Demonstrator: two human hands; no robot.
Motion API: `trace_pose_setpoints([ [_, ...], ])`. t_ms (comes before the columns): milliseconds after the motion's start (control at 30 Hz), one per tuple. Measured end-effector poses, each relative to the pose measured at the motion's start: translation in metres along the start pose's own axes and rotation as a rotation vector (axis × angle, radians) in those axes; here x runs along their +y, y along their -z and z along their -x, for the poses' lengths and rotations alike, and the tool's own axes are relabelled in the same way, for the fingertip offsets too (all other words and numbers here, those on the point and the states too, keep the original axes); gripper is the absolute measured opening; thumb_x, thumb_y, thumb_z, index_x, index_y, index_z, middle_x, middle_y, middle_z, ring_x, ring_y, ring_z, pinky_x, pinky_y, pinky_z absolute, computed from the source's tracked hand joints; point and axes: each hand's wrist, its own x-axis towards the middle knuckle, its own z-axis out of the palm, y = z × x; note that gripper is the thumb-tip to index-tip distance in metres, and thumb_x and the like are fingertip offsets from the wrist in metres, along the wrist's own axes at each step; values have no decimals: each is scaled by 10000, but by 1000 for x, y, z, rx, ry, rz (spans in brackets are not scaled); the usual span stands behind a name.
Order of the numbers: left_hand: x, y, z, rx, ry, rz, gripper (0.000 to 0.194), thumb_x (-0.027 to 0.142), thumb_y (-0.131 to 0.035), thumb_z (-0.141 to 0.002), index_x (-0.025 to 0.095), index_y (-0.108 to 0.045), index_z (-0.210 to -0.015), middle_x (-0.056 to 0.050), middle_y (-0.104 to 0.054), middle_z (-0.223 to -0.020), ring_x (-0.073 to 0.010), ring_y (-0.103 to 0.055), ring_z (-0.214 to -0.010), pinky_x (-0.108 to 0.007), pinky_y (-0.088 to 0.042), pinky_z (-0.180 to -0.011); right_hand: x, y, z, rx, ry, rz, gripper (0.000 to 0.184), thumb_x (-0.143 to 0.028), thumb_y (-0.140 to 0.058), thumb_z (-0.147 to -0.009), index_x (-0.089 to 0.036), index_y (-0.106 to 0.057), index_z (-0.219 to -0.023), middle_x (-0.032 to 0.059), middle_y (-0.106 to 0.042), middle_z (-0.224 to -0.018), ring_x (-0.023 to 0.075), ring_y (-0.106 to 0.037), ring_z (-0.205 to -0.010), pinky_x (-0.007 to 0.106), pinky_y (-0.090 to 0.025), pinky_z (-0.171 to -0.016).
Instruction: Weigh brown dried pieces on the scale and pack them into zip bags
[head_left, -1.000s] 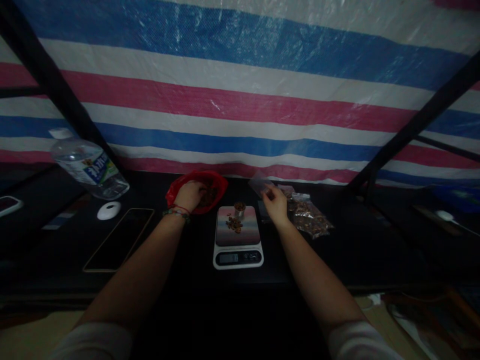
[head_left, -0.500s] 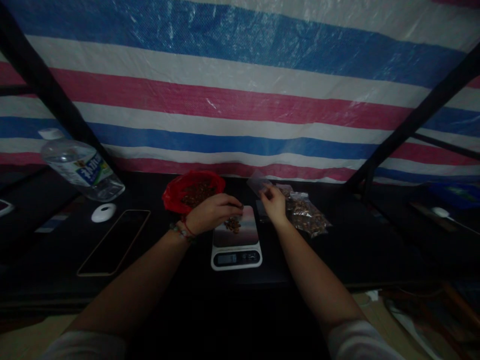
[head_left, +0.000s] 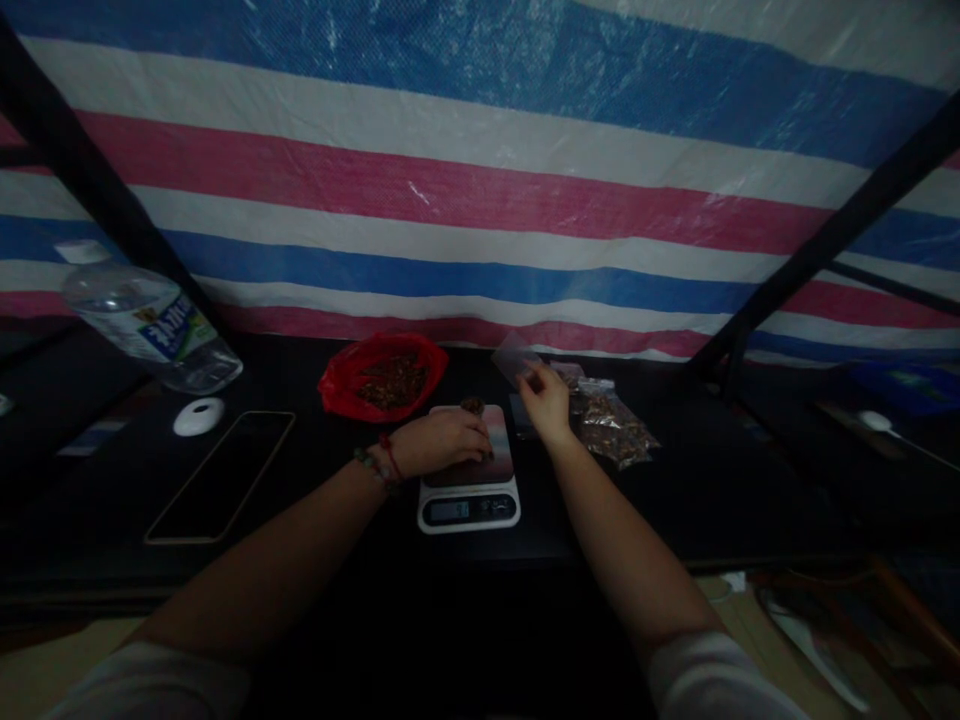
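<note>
My left hand, with bracelets at its wrist, lies over the plate of a white kitchen scale. Its fingers are curled downward around small brown dried pieces, some of which show behind the hand; the palm hides the others. To the right of the scale, my right hand pinches a clear plastic bag between thumb and fingers. Left of the scale's far end sits an open red plastic bag with more brown pieces in it. Digits on the scale's display are too dim to read.
Filled clear zip bags lie right of my right hand. On the left are a phone, a white mouse-like object and a large plastic bottle. A striped tarp hangs behind the black table, between dark slanted posts.
My left hand has come down and nearer on the scale plate, now covering most of the brown pieces. The right hand keeps its hold on the clear bag. The view has shifted slightly.
</note>
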Motion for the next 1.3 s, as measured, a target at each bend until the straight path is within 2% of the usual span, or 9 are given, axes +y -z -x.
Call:
trace_pose_setpoints([
  [300, -1, 8, 1, -24, 9, -6, 171, 230, -520, -885, 232, -676, -954, -11, -663, -1021, -142, -586, -961, -260, -423, -889, 0, 0, 0, 5, 17, -3, 270, -276, -556, -795, -172, -660, -1020, 54, -651, -823, 189, -579, -749, 319, -475, -749],
  [567, -2, 12, 7, 102, -44, -64, 210, 138, -525, -856, 202, -674, -989, -54, -659, -1071, -162, -584, -981, -293, -455, -896, 0, -1, 0, 1, 22, 13, 271, -278, -557, -797, -165, -664, -1018, 56, -648, -801, 190, -574, -748, 320, -468, -752],
  [733, -2, 13, 7, 160, -66, -48, 195, 144, -507, -870, 184, -669, -972, -59, -665, -1036, -152, -589, -966, -286, -471, -878, -1, 0, 1, 0, 16, 17, 280, -280, -553, -797, -162, -663, -1026, 60, -655, -829, 188, -573, -754, 320, -464, -753],
  [1067, -1, 15, 7, 126, -55, -60, 197, 179, -464, -900, 183, -659, -933, -46, -668, -967, -149, -583, -928, -274, -457, -860, -3, 1, 0, 1, 27, 17, 268, -274, -556, -799, -162, -663, -1018, 52, -642, -797, 184, -567, -734, 312, -464, -730],
  [1300, -1, 12, 6, 107, -44, -79, 218, 210, -452, -913, 176, -654, -991, -47, -682, -974, -150, -595, -920, -280, -456, -852, -1, 0, 1, 9, 37, 22, 266, -289, -559, -803, -169, -661, -1017, 54, -643, -808, 189, -567, -744, 320, -464, -733],
])
